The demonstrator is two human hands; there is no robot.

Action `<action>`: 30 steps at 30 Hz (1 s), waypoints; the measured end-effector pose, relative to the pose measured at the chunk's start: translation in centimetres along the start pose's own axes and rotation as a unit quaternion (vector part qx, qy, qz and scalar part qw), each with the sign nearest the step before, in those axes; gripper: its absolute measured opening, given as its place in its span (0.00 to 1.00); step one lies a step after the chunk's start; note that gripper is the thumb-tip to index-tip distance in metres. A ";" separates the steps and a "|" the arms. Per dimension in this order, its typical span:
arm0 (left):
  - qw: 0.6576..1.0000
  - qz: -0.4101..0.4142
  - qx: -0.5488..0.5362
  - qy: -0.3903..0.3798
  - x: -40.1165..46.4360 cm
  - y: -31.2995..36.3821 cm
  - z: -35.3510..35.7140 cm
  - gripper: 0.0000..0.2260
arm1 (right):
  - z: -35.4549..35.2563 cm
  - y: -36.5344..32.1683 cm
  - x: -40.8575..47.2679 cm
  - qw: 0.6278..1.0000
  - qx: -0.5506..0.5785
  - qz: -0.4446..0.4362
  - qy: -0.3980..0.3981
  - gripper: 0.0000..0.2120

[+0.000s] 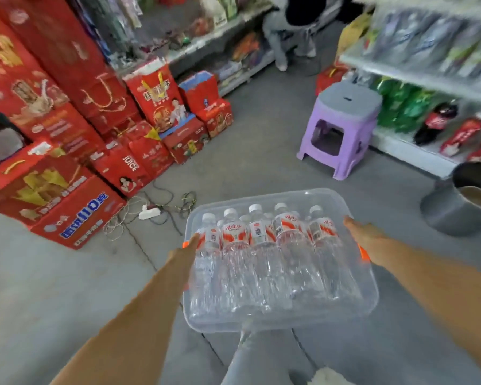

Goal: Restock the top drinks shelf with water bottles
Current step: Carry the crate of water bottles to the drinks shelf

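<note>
1. Red gift boxes point(67, 140) are stacked along the left side of the grey floor point(53, 287), running back toward a far shelf where another person point(295, 29) stands.
2. A white power strip point(149, 212) with tangled cords lies on the floor just beside the nearest red box, left of the clear plastic tub point(370, 298).
3. A purple stool point(342, 126) with a grey seat stands in the aisle ahead and to the right, close to the drinks shelf point(417, 151) on the right side.
4. That shelf's lower level holds green bottles and dark cola bottles with red labels; the level above is blurred.
5. A grey bucket point(456, 209) stands on the floor near the front end of that shelf, right of the tub.
6. The tub is carried above the floor in front of the person's legs, its long axis running left to right.
7. The water bottles point(261, 254) lie on their sides in the tub, in a row from its left wall to its right wall, white caps pointing away from the person, bases toward the near wall; each long axis runs near to far. Five caps show.
8. The left hand point(182, 252) grips the tub's left edge at an orange handle clip; the fingers are hidden beneath the rim.
9. The right hand point(365, 237) holds the right edge at the matching orange clip, fingers wrapped out of sight.
</note>
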State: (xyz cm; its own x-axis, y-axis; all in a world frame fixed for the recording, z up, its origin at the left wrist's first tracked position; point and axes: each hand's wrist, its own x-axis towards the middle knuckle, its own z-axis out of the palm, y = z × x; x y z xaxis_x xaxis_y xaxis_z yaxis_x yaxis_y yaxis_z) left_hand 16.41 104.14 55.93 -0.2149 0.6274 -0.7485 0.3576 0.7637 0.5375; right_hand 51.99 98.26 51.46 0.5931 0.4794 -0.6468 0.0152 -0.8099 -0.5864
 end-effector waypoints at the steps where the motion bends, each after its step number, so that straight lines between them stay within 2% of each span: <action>1: 1.000 0.003 0.005 -0.022 1.2 2.3 1.3 0.30 | -0.9 -0.9 1.5 1.000 0.009 0.007 0.011 0.30; 6: 0.994 -0.009 0.074 -0.075 7.7 14.0 8.0 0.38 | -5.3 -5.4 8.7 0.997 0.026 0.061 0.051 0.29; 9: 0.990 0.008 0.111 -0.087 11.3 21.3 12.9 0.38 | -8.2 -8.5 13.1 0.992 0.044 0.089 0.074 0.25; 13: 0.979 0.015 0.165 -0.119 15.2 30.5 19.3 0.37 | -12.1 -12.4 18.7 0.984 0.093 0.118 0.098 0.30; 18: 0.970 0.034 0.187 -0.151 20.2 40.9 28.1 0.39 | -16.9 -16.8 28.1 0.977 0.118 0.140 0.112 0.30; 24: 0.964 0.024 0.187 -0.188 25.2 51.5 37.3 0.36 | -22.1 -23.3 38.1 0.970 0.129 0.153 0.137 0.27; 30: 0.959 0.014 0.201 -0.198 30.7 63.3 44.8 0.42 | -25.1 -30.8 47.9 0.948 0.187 0.181 0.185 0.28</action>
State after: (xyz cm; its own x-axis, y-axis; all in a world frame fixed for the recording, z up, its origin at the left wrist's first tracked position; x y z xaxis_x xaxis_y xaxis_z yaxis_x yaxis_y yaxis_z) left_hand 73.15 164.91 49.62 0.1343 0.4788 -0.8676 0.6969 0.5768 0.4262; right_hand 100.19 137.70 50.79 0.7482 -0.0148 -0.6634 -0.4882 -0.6894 -0.5352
